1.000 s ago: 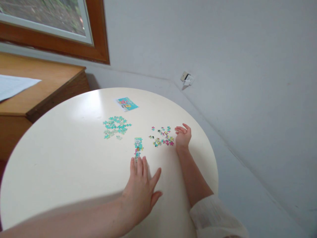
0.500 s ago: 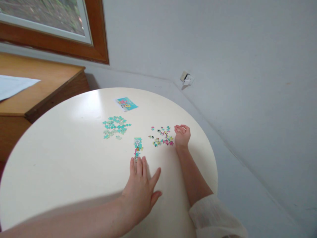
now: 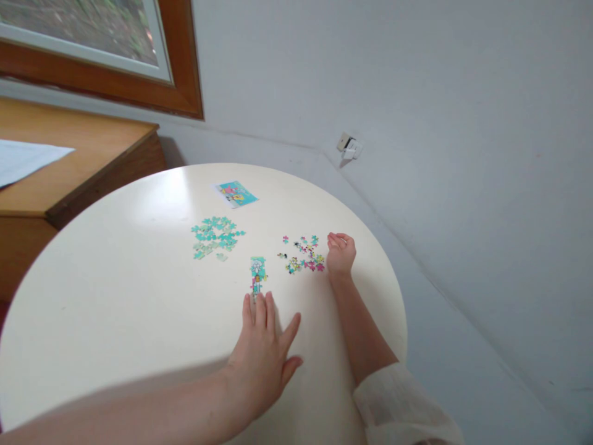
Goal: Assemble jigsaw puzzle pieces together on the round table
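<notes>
My left hand (image 3: 262, 352) lies flat and open on the round cream table (image 3: 115, 296). Its fingertips touch the near end of a short assembled puzzle strip (image 3: 258, 274). My right hand (image 3: 341, 254) rests on its side just right of a scatter of pink, yellow and teal puzzle pieces (image 3: 303, 254). Its fingers are curled in toward the palm, and whatever they may hold is hidden. A second group of teal pieces (image 3: 215, 236) lies left of the strip. A small picture card (image 3: 236, 193) lies farther back.
A wooden desk (image 3: 69, 167) with a white sheet on it stands to the left, under a wood-framed window (image 3: 139, 74). The table's right edge drops to a grey floor and wall, where a white wall socket (image 3: 349, 147) sits.
My right hand's fingers have curled in from an open, palm-up pose, and the hand has shifted slightly toward the colourful pieces. The left hand has stayed put.
</notes>
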The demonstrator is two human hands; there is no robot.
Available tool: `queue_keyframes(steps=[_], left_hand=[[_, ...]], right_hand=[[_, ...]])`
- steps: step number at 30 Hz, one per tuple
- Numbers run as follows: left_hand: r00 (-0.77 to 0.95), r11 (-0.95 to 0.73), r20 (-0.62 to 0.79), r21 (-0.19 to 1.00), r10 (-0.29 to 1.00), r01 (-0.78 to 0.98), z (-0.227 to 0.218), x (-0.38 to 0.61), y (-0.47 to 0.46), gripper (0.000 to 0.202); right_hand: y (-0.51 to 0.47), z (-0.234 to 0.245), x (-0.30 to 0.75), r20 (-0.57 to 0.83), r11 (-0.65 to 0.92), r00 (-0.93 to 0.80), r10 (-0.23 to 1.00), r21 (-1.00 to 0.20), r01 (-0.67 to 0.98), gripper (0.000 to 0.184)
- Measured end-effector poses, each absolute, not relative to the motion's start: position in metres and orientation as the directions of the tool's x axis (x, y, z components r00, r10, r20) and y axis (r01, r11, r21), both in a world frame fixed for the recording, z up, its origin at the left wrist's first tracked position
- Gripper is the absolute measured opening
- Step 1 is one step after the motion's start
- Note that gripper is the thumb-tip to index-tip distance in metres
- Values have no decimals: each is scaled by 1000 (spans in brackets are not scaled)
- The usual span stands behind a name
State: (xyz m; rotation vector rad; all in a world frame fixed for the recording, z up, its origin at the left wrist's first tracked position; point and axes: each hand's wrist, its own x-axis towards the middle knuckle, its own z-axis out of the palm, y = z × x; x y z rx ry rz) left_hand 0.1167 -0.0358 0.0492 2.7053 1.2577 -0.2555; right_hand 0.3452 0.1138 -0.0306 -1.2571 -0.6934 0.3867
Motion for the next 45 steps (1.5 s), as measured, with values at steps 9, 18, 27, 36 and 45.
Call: queue_keyframes(steps=[9,18,27,36,45], left_hand=[[632,-638,-215,50,744,768,51,117,-35,58],[638,-642,-204,56,743,765,47,116,-35,58],[639,-641,-180,53,748,765,47,116,-35,58],[638,-643,-215,54,740,764,52,117,-35,58],[641,-647,-176,29,747,762,49,116,-36,57]], right_hand=[[116,-34,346,262,223,726,636,-963,152,23],[116,-33,343,310,212,694,649,-951,226,24],[115,-33,343,336,199,694,637,-941,274,27],[112,-29,339,342,194,666,663,-938,288,32],[109,-24,337,344,193,648,679,-936,295,29]])
